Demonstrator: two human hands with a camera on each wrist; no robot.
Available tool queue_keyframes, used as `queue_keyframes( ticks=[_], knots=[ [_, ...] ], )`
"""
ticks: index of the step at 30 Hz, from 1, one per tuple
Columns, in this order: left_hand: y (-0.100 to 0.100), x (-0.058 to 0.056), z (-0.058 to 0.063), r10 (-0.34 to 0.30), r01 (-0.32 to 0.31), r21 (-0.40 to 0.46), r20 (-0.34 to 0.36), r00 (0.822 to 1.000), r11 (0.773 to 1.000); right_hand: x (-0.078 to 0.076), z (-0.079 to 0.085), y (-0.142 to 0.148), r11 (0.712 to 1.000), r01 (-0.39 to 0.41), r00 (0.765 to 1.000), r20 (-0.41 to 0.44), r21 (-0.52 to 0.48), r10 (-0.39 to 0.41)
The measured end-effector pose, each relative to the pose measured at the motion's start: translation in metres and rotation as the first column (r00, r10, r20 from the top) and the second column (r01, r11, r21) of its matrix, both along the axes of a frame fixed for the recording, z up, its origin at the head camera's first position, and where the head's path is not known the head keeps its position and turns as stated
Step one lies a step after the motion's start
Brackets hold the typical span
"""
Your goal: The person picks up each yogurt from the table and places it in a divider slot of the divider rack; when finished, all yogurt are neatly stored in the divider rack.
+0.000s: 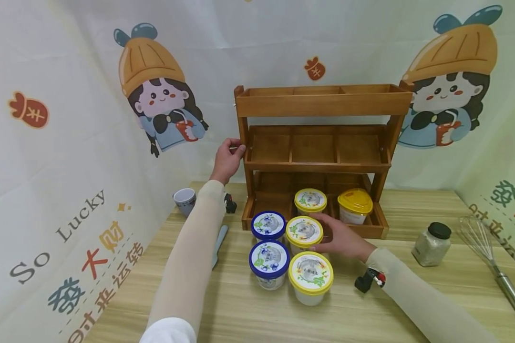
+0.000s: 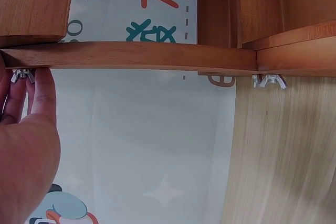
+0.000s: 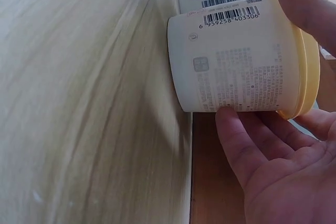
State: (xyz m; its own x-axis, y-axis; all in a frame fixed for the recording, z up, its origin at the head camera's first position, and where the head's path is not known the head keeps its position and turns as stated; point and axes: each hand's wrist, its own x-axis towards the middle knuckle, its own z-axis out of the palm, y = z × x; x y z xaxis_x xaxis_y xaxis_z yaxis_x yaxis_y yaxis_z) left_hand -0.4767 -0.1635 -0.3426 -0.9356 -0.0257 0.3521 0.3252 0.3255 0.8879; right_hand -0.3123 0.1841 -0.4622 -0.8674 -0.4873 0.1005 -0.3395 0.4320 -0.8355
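A brown wooden tiered shelf (image 1: 317, 166) stands against the back curtain. My left hand (image 1: 228, 161) grips its left side post (image 2: 131, 56); the left wrist view shows its fingertips beside a metal wing nut (image 2: 22, 75). My right hand (image 1: 341, 238) holds a white tub with a yellow lid (image 1: 304, 230), thumb at the lid and fingers along the side (image 3: 236, 61). Around it stand a nearer yellow-lidded tub (image 1: 311, 276) and two blue-lidded tubs, one near (image 1: 269, 259) and one farther back (image 1: 268, 225). Another yellow-lidded tub (image 1: 311, 199) sits in the shelf's bottom tier.
A yellow-domed cup (image 1: 355, 205) occupies the bottom tier's right compartment. To the right are a black-capped jar (image 1: 431, 244) and a whisk (image 1: 493, 259). A small patterned cup (image 1: 184, 201) and a pale blue utensil (image 1: 219, 245) lie to the left, near my left forearm.
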Motion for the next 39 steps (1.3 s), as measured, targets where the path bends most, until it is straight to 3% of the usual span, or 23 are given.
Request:
queue_keyframes(
  ticks=[10,21,25,39],
  knots=[
    [0.000,-0.001,0.000,-0.006,0.006,0.002,-0.006,1.000,1.000,0.002,0.015,0.008,0.997,0.064,0.998,-0.030,0.044,-0.063],
    [0.000,0.000,-0.001,-0.005,0.005,-0.013,-0.017,1.000,1.000,-0.001,0.041,0.010,0.996,0.072,0.997,-0.023,-0.049,-0.073],
    [-0.001,0.000,-0.001,-0.008,0.007,-0.013,-0.029,1.000,1.000,-0.004,0.047,0.005,0.994,0.062,0.997,-0.035,-0.091,-0.066],
    [-0.002,-0.004,-0.002,-0.011,0.011,0.001,-0.018,1.000,1.000,-0.020,0.069,-0.027,0.985,0.144,0.986,-0.067,-0.094,-0.150]
  ],
)
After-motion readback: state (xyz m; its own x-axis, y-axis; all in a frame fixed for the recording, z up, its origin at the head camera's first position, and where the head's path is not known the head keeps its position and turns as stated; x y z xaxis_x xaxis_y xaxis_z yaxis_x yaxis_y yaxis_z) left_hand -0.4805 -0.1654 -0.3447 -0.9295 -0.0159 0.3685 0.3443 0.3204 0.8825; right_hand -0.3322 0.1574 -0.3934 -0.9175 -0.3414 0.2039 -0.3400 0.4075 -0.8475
